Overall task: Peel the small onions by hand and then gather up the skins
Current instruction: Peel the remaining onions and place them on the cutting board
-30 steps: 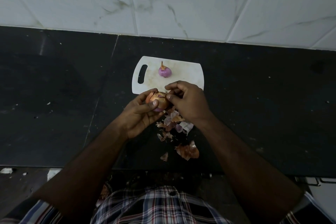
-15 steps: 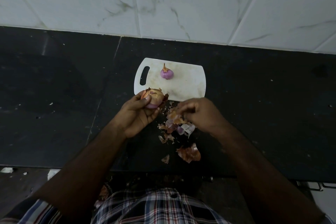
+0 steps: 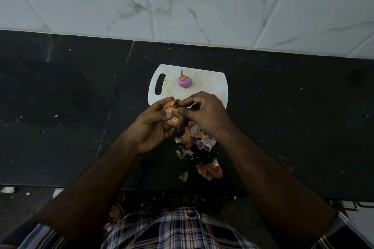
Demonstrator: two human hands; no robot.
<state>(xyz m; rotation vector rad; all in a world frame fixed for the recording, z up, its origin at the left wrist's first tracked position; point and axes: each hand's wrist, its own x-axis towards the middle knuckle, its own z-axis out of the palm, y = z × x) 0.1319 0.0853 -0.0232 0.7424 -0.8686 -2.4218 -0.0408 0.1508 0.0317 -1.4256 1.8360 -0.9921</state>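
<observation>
Your left hand (image 3: 153, 125) cups papery orange-skinned onion (image 3: 175, 116) at near edge of white plastic cutting board (image 3: 210, 85). 1 peeled glossy purple onion (image 3: 184, 81) sits on board. Your right hand (image 3: 204, 113) pinches skin atop held onion. Crinkled skins (image 3: 197, 139) litter black counter (image 3: 70, 107) beneath wrists.

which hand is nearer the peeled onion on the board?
Right. The right hand overlaps the cutting board's near edge, just below and right of the peeled onion. The left hand grips the unpeeled onion, lower and to the left.
</observation>
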